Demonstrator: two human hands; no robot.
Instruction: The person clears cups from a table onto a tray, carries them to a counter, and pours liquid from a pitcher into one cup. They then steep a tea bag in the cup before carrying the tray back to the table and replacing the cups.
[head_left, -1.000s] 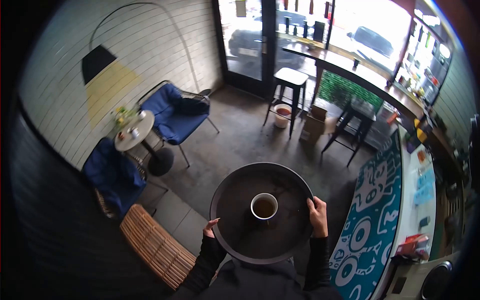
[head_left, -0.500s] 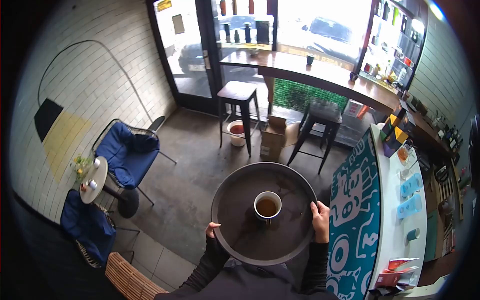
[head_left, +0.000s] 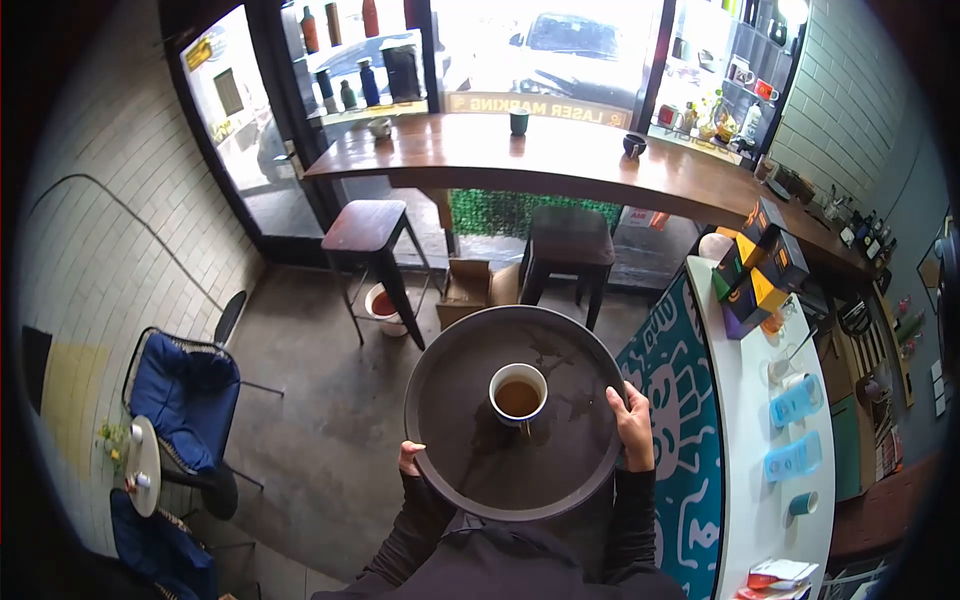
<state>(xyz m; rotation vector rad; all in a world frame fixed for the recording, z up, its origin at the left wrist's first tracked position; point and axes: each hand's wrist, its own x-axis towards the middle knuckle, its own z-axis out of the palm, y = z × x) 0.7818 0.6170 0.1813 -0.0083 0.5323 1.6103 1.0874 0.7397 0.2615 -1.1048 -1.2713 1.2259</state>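
Note:
A round dark serving tray [head_left: 450,400] is held out in front of my body. My left hand [head_left: 411,457] grips its left rim, thumb over the edge and fingers hidden underneath. On the opposite side, my right hand [head_left: 632,425] clasps the right rim, thumb on top. Near the tray's middle stands a white cup [head_left: 518,373], upright and partly filled with brown liquid. Its handle points toward me. Wet-looking dark marks show on the tray's surface around the cup.
Ahead, a wooden window bar [head_left: 460,150] carries a dark green cup [head_left: 519,121], a black cup [head_left: 634,146] and a small pale cup [head_left: 380,127]. Two stools [head_left: 366,225] stand before it. At right runs a white counter [head_left: 735,420]; at left, a blue-cushioned chair [head_left: 180,400] and small round table [head_left: 145,470].
My view has turned left to right and moved nearer the window bar. The tray stays in both hands with the cup still upright on it.

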